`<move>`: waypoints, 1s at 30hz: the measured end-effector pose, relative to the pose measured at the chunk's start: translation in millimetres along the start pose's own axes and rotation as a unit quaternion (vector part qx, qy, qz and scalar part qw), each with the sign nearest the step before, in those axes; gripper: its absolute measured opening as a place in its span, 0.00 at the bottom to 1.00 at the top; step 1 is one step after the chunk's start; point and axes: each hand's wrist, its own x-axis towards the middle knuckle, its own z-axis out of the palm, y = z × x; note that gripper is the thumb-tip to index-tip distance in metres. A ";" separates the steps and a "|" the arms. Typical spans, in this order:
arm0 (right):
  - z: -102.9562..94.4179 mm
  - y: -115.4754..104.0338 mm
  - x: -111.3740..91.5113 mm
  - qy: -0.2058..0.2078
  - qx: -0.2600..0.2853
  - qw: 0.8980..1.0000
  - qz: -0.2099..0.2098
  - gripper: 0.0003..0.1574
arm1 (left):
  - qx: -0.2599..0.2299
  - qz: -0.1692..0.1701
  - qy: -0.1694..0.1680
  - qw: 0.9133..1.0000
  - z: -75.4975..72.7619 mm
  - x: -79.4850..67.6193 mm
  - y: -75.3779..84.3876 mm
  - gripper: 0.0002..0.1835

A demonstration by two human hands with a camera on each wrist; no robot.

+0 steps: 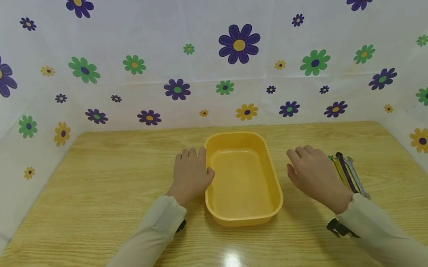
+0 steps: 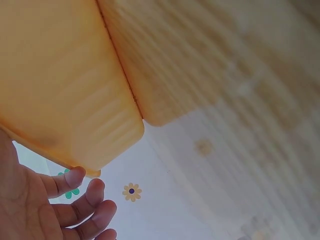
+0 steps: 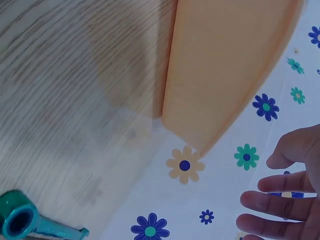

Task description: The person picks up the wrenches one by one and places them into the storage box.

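Observation:
A yellow plastic tub point(image 1: 245, 217) stands on the wooden table, with nothing inside it. My left hand point(image 1: 191, 175) is at its left rim, thumb over the edge. In the left wrist view, that hand's loosely bent fingers point(image 2: 95, 192) lie outside the tub wall point(image 2: 75, 85), one fingertip right at the rim. To the right of the tub, my right hand point(image 1: 315, 176) is apart from it, fingers relaxed and holding nothing. Several wrenches point(image 1: 347, 172) lie side by side just beyond the right hand, partly hidden by it. A green wrench point(image 3: 22, 215) shows its ring end in the right wrist view.
The wood-grain table point(image 1: 97, 203) reaches back to a white cloth point(image 1: 192, 28) with purple, green and yellow flowers, which encloses the back and both sides. Dark straps point(image 1: 340, 228) are at both wrists, under light sleeves.

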 end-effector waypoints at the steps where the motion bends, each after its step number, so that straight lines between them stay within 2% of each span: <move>1: -1.2 1.5 -0.9 -0.001 0.003 1.000 0.003 0.12 | 0.000 0.000 0.001 1.000 -0.2 0.0 0.0 0.20; 6: -7.0 9.9 -7.1 0.000 0.011 1.000 0.007 0.11 | -0.002 0.003 0.006 1.000 -0.7 -0.3 0.0 0.19; 15: -9.6 30.0 -21.7 0.043 0.013 0.999 0.016 0.11 | 0.002 0.004 0.001 1.000 -0.5 -0.1 0.0 0.23; 30: -14.1 54.1 -37.3 0.041 0.023 0.998 0.038 0.13 | 0.004 0.004 -0.004 1.000 1.2 0.8 -0.1 0.22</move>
